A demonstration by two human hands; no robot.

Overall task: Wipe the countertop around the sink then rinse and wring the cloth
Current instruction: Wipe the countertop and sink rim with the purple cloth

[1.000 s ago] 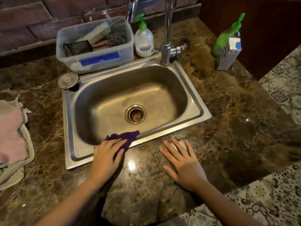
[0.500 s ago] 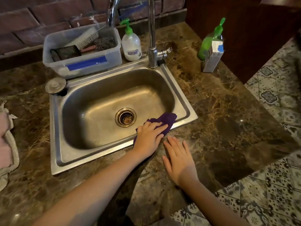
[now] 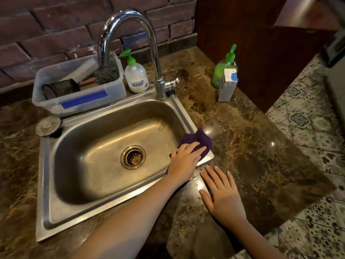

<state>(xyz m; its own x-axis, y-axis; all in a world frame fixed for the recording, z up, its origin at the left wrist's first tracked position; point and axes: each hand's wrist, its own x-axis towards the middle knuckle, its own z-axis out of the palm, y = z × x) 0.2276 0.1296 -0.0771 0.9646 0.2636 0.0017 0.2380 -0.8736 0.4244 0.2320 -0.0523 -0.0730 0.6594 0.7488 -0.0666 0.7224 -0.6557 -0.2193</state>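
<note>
A purple cloth (image 3: 199, 140) lies over the front right corner of the steel sink (image 3: 112, 217), partly on the brown marble countertop (image 3: 252, 146). My left hand (image 3: 184, 159) presses flat on the cloth with straight fingers. My right hand (image 3: 222, 193) rests flat on the countertop just in front of that corner, fingers spread, holding nothing. The chrome tap (image 3: 149, 53) arches over the basin from the back right; no water runs.
Behind the sink stand a clear tub (image 3: 78, 101) with brushes and scourers, a white soap bottle (image 3: 136, 75), and at the right a green bottle (image 3: 222, 70) beside a small carton (image 3: 226, 86). A round plug (image 3: 48, 125) lies at the sink's back left. The counter ends at right above tiled floor.
My left hand has slid the cloth rightward along the sink's front rim to the right corner. My right hand stayed flat on the counter. The view has shifted.
</note>
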